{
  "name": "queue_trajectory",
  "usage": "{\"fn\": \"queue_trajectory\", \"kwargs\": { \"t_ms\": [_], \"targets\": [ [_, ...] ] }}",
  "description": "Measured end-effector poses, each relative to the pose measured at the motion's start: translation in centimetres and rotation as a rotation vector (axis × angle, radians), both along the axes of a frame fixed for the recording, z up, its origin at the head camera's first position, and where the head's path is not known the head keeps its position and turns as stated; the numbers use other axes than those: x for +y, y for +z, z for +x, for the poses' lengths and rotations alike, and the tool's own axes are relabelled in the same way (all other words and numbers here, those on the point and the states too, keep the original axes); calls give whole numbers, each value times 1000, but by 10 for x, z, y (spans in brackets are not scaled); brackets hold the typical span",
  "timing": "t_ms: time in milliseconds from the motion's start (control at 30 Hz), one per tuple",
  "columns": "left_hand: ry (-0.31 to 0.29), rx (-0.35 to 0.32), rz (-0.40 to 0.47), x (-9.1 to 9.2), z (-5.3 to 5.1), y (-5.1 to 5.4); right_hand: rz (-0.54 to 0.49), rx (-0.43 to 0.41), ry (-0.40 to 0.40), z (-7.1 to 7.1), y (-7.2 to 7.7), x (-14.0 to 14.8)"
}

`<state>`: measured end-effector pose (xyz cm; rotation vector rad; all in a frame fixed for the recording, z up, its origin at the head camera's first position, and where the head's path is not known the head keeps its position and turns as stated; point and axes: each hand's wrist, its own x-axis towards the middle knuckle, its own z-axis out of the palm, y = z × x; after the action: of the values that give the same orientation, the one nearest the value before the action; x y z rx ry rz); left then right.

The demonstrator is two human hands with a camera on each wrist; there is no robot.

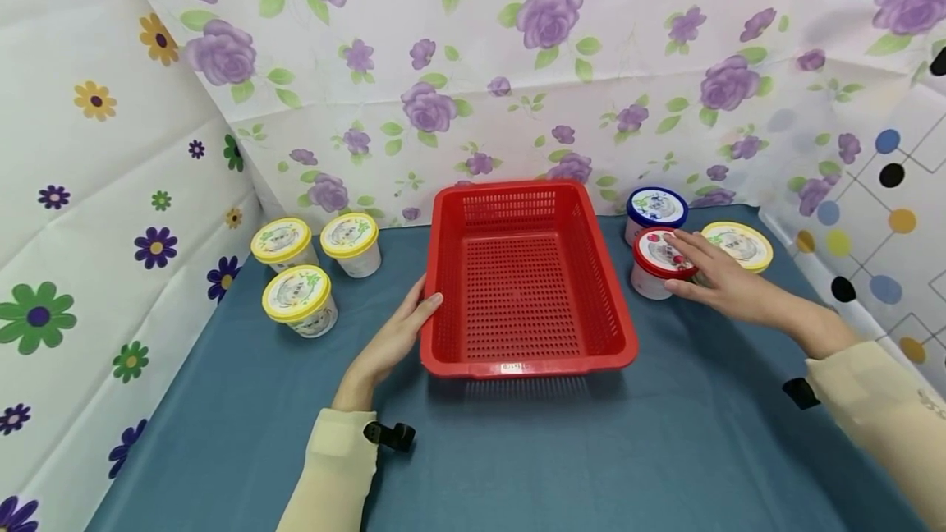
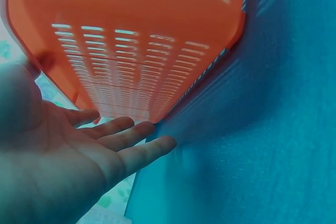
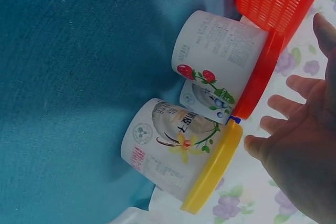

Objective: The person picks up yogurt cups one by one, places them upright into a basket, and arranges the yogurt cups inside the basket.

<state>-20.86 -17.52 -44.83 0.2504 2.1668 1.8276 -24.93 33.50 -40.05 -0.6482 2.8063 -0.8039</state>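
Note:
My left hand (image 1: 395, 337) holds the left side of a red plastic basket (image 1: 626, 343). Its thumb hooks over the rim, and in the left wrist view the fingers (image 2: 139, 153) stretch along the outside of the slotted wall. Over on the right, my right hand (image 1: 727, 282) reaches over a white tub with a red lid (image 1: 654, 282), fingers spread and fairly straight. The right wrist view has these fingers beside the lids, gripping nothing. Close by stand a yellow-lidded tub (image 3: 173, 150), partly covered by the hand in the head view, and a blue-lidded tub (image 1: 656, 208).
Several yellow-lidded tubs stand left of the basket: one at the back left (image 1: 283, 243), one nearer the basket (image 1: 351, 245), one in front (image 1: 299, 298). A blue cloth (image 1: 517, 466) covers the table. Flowered sheeting (image 1: 488, 64) rises behind and at the sides.

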Motion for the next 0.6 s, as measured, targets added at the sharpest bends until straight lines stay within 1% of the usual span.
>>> {"fn": "queue_trajectory", "kwargs": {
  "t_ms": [167, 400, 600],
  "targets": [
    [-15, 0, 13, 1, -1, -2, 12, 8, -15, 1, -5, 1],
    [-15, -5, 15, 2, 0, -1, 9, 30, -32, 3, -9, 0],
    [-18, -2, 19, 2, 1, 0, -9, 57, -24, 3, -11, -2]
  ]
}}
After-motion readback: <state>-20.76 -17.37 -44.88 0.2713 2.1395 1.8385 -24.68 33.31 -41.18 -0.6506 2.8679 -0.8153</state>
